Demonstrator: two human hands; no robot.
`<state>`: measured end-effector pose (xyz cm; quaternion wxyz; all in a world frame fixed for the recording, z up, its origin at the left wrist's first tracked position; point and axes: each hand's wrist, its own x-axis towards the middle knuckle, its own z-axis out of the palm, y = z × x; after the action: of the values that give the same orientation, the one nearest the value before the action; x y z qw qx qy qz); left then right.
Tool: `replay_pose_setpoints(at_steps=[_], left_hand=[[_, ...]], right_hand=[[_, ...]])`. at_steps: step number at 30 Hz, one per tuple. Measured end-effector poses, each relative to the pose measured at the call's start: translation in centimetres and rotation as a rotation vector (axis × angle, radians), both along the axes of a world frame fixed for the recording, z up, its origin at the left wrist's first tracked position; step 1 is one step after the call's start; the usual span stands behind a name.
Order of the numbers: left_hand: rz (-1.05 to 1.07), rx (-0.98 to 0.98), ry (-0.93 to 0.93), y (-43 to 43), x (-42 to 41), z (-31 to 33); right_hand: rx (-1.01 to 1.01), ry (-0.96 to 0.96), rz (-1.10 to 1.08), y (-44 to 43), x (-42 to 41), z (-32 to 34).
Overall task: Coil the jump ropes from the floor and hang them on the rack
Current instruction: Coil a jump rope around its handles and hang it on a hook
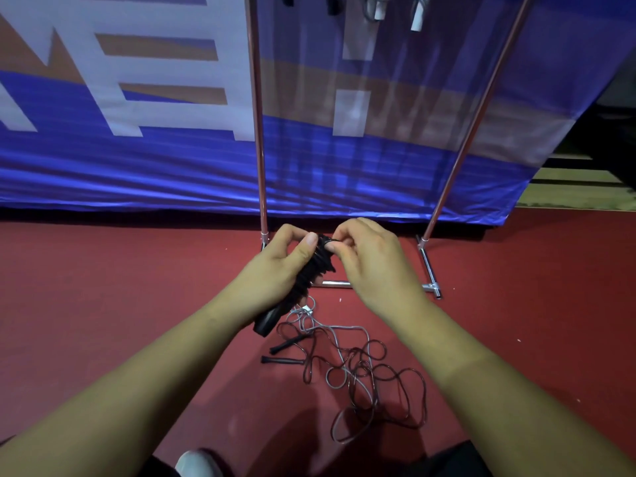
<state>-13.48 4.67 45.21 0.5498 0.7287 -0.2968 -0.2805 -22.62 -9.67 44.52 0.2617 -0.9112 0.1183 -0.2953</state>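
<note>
L hand (275, 266) fingers curled round black jump rope wound onto its handles (321, 261), held above red floor (103, 287), in front of chrome tube rack (258, 132). R hand (375, 263) thumb & forefinger pinch the cord at bundle top. Below, tangled dark and grey thin-cord jump ropes (358, 370) lie on floor.

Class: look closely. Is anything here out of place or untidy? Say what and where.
Yes. On the red floor before the rack, a dark rope and a grey rope lie tangled in loose, overlapping loops, unlike the black rope wound tight in the left hand.
</note>
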Motion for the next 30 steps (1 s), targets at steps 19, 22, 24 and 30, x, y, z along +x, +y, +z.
replay_pose_setpoints(at_steps=[19, 22, 24, 30], left_hand=[[-0.025, 0.06, -0.389, 0.7, 0.8, -0.6], [0.037, -0.083, -0.209, 0.2, 0.1, 0.0], [0.071, -0.146, -0.112, -0.4, -0.4, 0.3], [-0.003, -0.291, 0.205, -2.1, -0.6, 0.2]], right_hand=[[0.763, 0.036, 0.142, -1.3, 0.0, 0.5], [0.95, 0.027, 0.179, -1.2, 0.3, 1.0], [1.077, -0.005, 0.169, -1.3, 0.6, 1.4], [1.431, -0.273, 0.087, -3.7, 0.4, 2.8]])
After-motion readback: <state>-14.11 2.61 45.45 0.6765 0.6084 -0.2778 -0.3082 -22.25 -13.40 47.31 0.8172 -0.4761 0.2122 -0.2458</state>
